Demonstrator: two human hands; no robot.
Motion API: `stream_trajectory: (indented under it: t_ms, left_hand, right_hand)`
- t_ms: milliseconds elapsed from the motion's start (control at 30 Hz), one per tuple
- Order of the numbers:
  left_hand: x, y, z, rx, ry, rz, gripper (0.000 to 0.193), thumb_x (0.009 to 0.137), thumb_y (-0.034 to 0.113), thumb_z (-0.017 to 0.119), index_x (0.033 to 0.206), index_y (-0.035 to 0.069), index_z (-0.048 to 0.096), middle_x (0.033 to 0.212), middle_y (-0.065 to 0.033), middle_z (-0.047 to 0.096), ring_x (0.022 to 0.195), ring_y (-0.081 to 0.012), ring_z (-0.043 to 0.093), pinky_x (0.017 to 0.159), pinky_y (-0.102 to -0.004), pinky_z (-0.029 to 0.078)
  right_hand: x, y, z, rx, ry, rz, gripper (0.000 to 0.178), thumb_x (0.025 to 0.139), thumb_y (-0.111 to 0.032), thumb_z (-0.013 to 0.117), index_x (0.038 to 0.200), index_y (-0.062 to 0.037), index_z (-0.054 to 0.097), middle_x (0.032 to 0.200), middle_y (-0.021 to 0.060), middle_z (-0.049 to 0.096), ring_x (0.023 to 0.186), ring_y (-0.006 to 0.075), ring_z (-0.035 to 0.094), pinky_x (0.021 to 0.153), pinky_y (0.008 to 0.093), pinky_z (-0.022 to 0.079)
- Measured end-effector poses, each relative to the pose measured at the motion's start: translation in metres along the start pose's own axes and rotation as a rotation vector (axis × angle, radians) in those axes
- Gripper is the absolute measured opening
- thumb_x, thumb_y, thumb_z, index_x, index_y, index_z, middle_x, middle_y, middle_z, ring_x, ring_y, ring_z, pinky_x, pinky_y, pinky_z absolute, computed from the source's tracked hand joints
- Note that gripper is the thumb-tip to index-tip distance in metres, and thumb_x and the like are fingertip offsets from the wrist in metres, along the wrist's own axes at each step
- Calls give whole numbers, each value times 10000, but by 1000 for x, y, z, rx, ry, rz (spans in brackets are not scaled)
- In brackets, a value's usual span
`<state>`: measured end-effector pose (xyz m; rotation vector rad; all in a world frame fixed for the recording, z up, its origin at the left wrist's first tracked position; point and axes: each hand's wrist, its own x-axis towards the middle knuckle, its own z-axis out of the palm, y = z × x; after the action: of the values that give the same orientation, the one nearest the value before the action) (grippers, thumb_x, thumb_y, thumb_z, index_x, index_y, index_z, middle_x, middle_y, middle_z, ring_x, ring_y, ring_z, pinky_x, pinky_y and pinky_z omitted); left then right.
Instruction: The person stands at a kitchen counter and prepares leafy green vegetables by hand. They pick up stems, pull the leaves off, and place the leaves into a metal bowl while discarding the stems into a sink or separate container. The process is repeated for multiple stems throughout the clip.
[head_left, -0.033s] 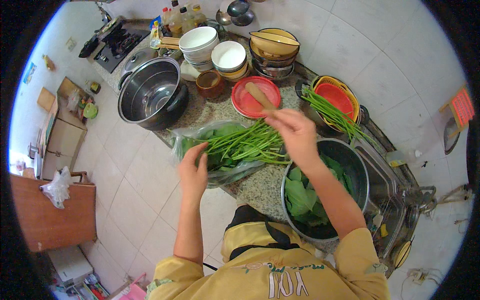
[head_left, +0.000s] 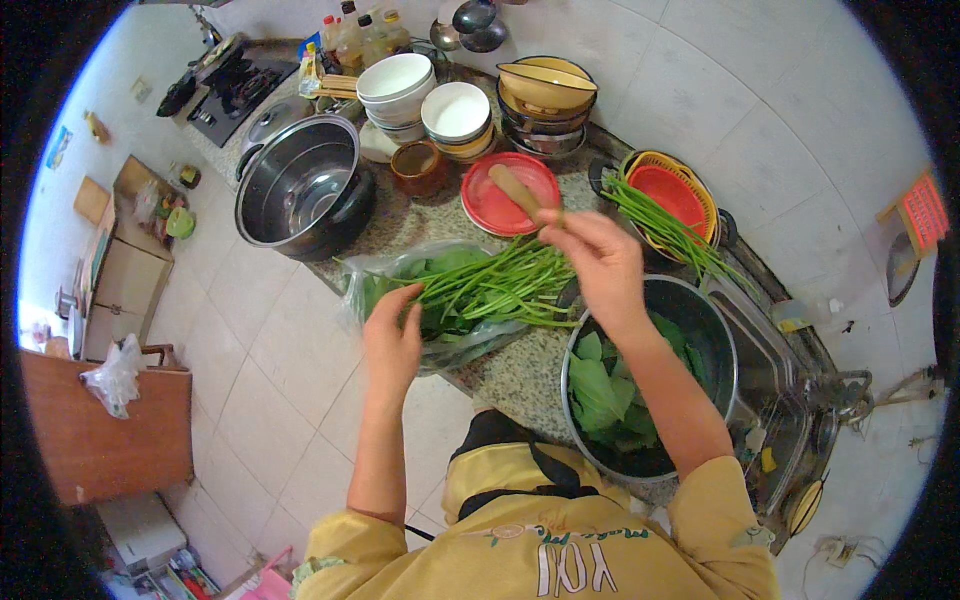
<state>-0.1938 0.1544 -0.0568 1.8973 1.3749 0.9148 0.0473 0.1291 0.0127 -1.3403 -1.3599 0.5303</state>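
Note:
A clear plastic bag point(head_left: 352, 300) of leafy greens lies on the counter, with long green stems point(head_left: 490, 285) across it. At the stems' left end is my left hand point(head_left: 393, 335), thumb and forefinger apart, fingertips close to the stems. Above their right end, my right hand point(head_left: 605, 265) is closed, fingertips pinched; what they hold, if anything, I cannot make out. Just beyond those fingertips, a wooden handle point(head_left: 514, 190) lies across a red plate point(head_left: 480, 205), its near end hidden by my hand. Under my right forearm, a large pot point(head_left: 728, 350) holds loose green leaves point(head_left: 605, 395).
An empty-looking dark pot point(head_left: 300, 190) stands at the left counter edge. White bowls point(head_left: 396, 78), a brown jar point(head_left: 417, 165) and stacked yellow pans point(head_left: 548, 85) line the back. More stems point(head_left: 670, 230) rest across a red basket point(head_left: 672, 195). A sink point(head_left: 760, 330) lies right.
My right hand has shifted slightly up and right, and its fingers are a little more gathered. My left hand has moved very slightly right. The greens look unchanged.

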Motion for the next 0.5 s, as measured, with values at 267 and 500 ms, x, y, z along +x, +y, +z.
stream_trajectory:
  t_ms: [267,500]
  left_hand:
    - [45,2,62,551,-250,127,345,675,138,660,989,23,578,1044,-183,543,974,-343,502,809,-397,426]
    - [80,-18,71,511,-569,-141,215,669,169,679,818,24,626,984,-166,552,971,-347,497,788,-407,433]
  right_hand:
    - [-12,-28,-29,340,85,195,207,843,-58,512,1021,32,567,858,70,612,798,129,582,732,238,447]
    - [-37,-20,-58,423,198,304,215,839,-56,523,1019,57,557,831,75,598,741,126,582,699,236,470]
